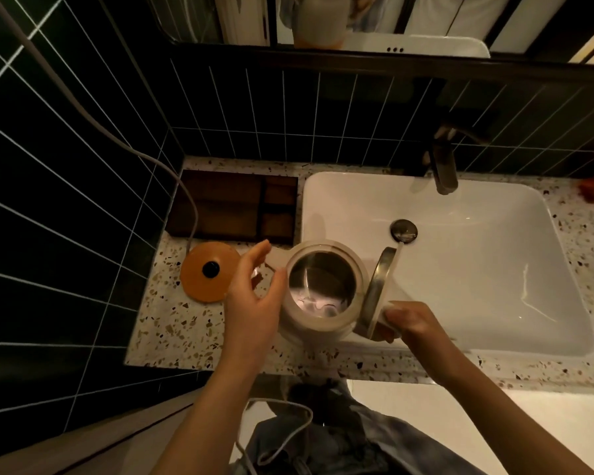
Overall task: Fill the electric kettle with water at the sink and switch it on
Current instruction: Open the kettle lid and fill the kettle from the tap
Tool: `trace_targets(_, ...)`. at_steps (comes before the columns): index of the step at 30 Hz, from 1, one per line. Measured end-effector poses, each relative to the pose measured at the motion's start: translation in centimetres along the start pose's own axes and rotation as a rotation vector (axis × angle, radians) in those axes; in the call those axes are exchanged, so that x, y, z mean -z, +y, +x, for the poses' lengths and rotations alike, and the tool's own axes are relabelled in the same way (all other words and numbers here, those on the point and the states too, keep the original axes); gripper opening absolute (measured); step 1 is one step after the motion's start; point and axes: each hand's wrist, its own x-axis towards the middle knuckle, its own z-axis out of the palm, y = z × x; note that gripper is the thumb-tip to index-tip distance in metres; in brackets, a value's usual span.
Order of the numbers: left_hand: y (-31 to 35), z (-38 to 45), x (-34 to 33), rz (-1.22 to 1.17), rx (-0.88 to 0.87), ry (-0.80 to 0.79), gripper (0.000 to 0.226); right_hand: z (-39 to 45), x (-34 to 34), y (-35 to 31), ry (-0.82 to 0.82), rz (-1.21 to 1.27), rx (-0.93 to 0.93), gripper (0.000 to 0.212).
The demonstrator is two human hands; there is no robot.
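Presently I log a white kettle [318, 289] at the sink's [494, 269] left rim, lid [379, 289] swung open; right hand [415, 323] closed on the lid's lower edge, left hand [254, 296] loosely curled at the handle, grasp unclear. Nearby: orange base [208, 272] with cord, dark wooden tray [234, 207], tap [443, 166], drain plug [404, 230]. Kettle's handle mostly hidden; no legible markings.

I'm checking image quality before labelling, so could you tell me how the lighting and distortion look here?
Head view: dim, warm light; wide-angle bending curves the tile lines; glare on the sink and inside the open kettle; the faucet is softly blurred; both hands remain legible.
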Motion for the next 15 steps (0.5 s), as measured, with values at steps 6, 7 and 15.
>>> trace_targets(6, -0.3, 0.6, -0.4, -0.116, 0.162, -0.096, 0.032, -0.1, 0.4, 0.2, 0.054, 0.052, 0.003, 0.045)
trace_targets(7, -0.3, 0.8, -0.6, -0.135, 0.179, -0.109, 0.025, -0.2, 0.5, 0.3, 0.048, 0.071, -0.008, 0.047)
trace_targets(15, 0.5, 1.6, -2.8, -0.262, 0.269, -0.130, 0.024, -0.5, 1.9, 0.6, 0.065, 0.247, -0.080, 0.063)
